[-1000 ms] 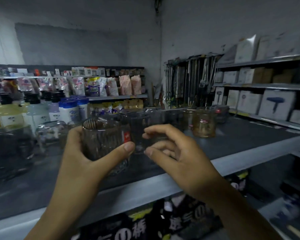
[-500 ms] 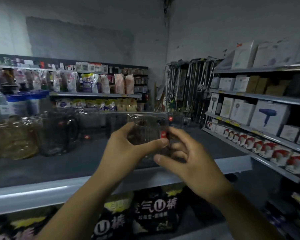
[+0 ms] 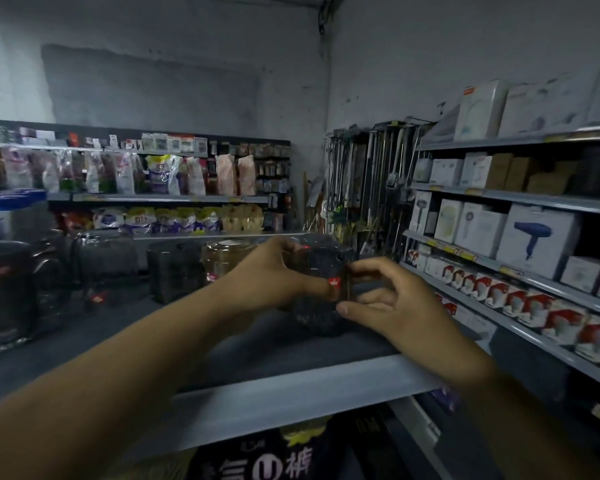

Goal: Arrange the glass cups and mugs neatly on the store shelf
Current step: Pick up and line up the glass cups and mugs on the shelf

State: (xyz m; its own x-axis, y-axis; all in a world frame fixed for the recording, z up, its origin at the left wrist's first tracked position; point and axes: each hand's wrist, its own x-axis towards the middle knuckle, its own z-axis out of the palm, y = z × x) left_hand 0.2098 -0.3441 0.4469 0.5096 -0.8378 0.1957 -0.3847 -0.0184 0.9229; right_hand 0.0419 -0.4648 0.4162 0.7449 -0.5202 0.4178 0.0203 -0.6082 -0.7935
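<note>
At the far left of the frame a dark, blurred cluster of glassware [image 3: 7, 289] stood on the grey shelf [image 3: 291, 393], too smeared to count. Right of it 3 pieces could be told apart: 1 handled glass jug [image 3: 104, 258], 1 dark ribbed tumbler [image 3: 175, 271] and 1 paler clear glass [image 3: 222, 261], the last partly hidden behind the left hand [image 3: 274, 275]. That hand gripped 1 glass cup [image 3: 312, 268] at centre frame, thumb pressed on its front beside a red sticker [image 3: 334, 281], fingers wrapped round the back. The cup sat low at the shelf's right end; whether its base touched the surface could not be told. The right hand [image 3: 392, 299] met the cup's right side, forefinger and thumb curled and pinching there, the other fingers bent loosely below. Behind, 2 rows of bagged goods [image 3: 153, 174] lined the back wall. Right of the hands hung a rack of long utensils [image 3: 371, 174], then a hairdryer box [image 3: 534, 237] with a row of small red-and-white boxes [image 3: 534, 306] on a lower shelf. A black packet [image 3: 274, 462] showed under the shelf edge.
</note>
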